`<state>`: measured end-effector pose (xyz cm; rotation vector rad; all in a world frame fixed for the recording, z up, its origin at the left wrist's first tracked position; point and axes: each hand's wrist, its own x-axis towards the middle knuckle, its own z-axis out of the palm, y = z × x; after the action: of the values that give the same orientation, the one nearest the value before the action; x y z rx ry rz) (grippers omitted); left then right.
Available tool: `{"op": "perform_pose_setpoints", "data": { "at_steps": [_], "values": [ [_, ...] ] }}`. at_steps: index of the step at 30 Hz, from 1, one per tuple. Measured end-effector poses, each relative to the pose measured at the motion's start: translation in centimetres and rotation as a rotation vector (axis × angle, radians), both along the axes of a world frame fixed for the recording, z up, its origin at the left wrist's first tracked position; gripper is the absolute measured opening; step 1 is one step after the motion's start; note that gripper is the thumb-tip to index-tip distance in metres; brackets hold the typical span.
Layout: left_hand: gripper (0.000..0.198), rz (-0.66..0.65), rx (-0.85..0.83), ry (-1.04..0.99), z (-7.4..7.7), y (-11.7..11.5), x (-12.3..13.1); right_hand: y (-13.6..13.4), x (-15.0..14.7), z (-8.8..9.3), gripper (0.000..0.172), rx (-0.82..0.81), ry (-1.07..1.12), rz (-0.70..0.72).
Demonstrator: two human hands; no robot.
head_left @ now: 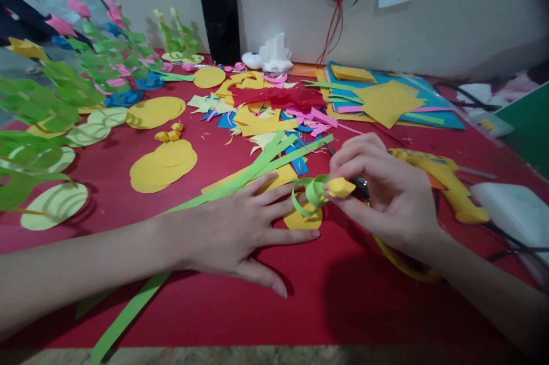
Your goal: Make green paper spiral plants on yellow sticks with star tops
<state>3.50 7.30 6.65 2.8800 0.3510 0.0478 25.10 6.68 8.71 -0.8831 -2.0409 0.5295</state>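
Observation:
My left hand lies flat on the red table cover, fingers spread, its fingertips pinning a small yellow paper disc. My right hand pinches a paper flower with a yellow bud and curled green leaves, holding it just above the disc. Scissors with yellow handles are also in the right hand, mostly hidden by the fingers. Long green paper strips run under my left hand.
A yellow glue gun lies right of my right hand, beside a white block. Yellow paper circles, coloured scraps and paper sheets cover the middle and back. Finished paper flowers stand at the left.

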Motion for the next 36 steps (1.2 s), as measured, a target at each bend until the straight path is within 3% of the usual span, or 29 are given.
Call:
{"op": "perform_pose_setpoints", "data": {
  "at_steps": [21, 27, 36],
  "values": [
    [0.066, -0.001, -0.007, 0.017, 0.12, 0.0, 0.09, -0.48, -0.15, -0.12, 0.018, -0.067, 0.027, -0.019],
    [0.067, 0.008, -0.009, 0.033, 0.03, 0.0, 0.03, -0.25, -0.24, -0.38, 0.014, -0.007, -0.015, -0.022],
    [0.066, 0.004, 0.007, -0.002, -0.08, -0.05, -0.03, -0.25, 0.07, -0.68, 0.032, -0.088, 0.063, -0.026]
  ]
}}
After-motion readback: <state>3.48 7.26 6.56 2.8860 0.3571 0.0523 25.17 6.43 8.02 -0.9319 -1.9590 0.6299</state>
